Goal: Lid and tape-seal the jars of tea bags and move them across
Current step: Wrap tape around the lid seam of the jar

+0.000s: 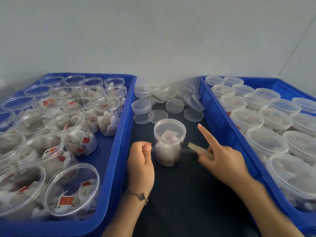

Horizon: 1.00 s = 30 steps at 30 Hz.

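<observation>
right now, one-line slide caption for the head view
Both hands stretch tape across a lidded jar between two blue trays.

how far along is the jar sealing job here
Done: the blue plastic crate on the right holds many lidded jars. In hand: one lidded clear jar of tea bags stands on the dark mat; the left hand pinches a tape end beside it, the right hand holds the tape piece. Left: the blue left crate still holds many open jars.

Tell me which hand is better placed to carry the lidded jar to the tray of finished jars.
Probably the right hand: it lies between the lidded clear plastic jar and the blue plastic tray of lidded jars, though it holds the tape roll.
</observation>
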Each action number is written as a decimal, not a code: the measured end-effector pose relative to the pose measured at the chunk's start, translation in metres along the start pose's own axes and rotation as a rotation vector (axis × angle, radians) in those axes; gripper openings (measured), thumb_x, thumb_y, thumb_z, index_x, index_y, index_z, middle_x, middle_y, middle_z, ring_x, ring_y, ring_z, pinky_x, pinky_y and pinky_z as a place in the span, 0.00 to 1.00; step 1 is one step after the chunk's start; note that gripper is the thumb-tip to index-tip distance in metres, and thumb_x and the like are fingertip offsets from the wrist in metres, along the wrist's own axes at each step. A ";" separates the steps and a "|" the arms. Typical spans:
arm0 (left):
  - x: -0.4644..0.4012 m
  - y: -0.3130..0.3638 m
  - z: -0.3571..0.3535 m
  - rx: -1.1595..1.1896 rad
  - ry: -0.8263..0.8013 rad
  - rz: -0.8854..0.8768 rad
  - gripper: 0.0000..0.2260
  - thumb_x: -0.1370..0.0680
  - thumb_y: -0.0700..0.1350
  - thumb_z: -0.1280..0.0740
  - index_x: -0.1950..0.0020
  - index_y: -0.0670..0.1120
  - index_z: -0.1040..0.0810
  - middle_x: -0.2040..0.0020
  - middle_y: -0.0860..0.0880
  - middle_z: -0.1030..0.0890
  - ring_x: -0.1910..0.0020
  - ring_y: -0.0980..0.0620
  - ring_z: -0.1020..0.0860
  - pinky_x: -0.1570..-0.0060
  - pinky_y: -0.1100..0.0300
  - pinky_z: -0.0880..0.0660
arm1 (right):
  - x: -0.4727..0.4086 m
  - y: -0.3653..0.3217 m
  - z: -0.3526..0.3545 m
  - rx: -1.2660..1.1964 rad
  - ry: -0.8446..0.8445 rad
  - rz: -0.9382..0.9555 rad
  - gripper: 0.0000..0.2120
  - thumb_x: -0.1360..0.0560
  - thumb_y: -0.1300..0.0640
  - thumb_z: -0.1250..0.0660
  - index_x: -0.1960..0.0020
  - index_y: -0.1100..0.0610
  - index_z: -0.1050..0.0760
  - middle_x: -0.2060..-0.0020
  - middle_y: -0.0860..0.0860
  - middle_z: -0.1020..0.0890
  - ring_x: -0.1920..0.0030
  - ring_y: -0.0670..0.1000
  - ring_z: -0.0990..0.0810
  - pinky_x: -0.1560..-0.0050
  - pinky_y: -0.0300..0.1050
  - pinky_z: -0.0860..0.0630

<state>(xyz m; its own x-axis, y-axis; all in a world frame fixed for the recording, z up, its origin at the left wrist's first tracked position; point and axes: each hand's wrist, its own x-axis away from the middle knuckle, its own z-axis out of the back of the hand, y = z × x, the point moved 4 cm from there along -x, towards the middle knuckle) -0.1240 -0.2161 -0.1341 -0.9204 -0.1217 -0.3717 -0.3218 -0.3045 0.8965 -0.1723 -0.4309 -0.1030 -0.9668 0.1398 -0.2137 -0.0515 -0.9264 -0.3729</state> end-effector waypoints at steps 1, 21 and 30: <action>0.000 0.001 -0.001 -0.014 0.006 -0.005 0.12 0.19 0.41 0.41 0.58 0.57 0.32 0.58 0.58 0.25 0.57 0.70 0.27 0.59 0.78 0.34 | 0.001 0.000 0.000 0.012 0.020 0.000 0.39 0.28 0.42 0.43 0.43 0.20 0.75 0.69 0.45 0.23 0.69 0.43 0.24 0.66 0.43 0.24; -0.013 -0.004 -0.014 -0.090 0.012 0.014 0.07 0.20 0.45 0.42 0.57 0.51 0.30 0.60 0.56 0.26 0.59 0.56 0.25 0.63 0.75 0.32 | -0.001 0.004 0.006 0.008 0.092 -0.123 0.38 0.26 0.44 0.39 0.28 0.34 0.63 0.67 0.46 0.22 0.69 0.46 0.23 0.65 0.47 0.23; -0.011 0.003 -0.010 -0.218 0.123 -0.188 0.05 0.22 0.41 0.35 0.57 0.43 0.24 0.64 0.54 0.24 0.67 0.58 0.28 0.67 0.72 0.36 | -0.001 0.001 0.005 0.017 0.072 -0.139 0.35 0.25 0.43 0.41 0.26 0.37 0.60 0.67 0.45 0.22 0.69 0.44 0.23 0.64 0.46 0.23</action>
<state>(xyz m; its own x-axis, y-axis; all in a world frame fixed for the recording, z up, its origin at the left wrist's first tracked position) -0.1127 -0.2253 -0.1295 -0.8111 -0.1538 -0.5643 -0.4160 -0.5265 0.7414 -0.1726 -0.4341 -0.0988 -0.9298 0.2913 -0.2249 -0.1886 -0.9019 -0.3886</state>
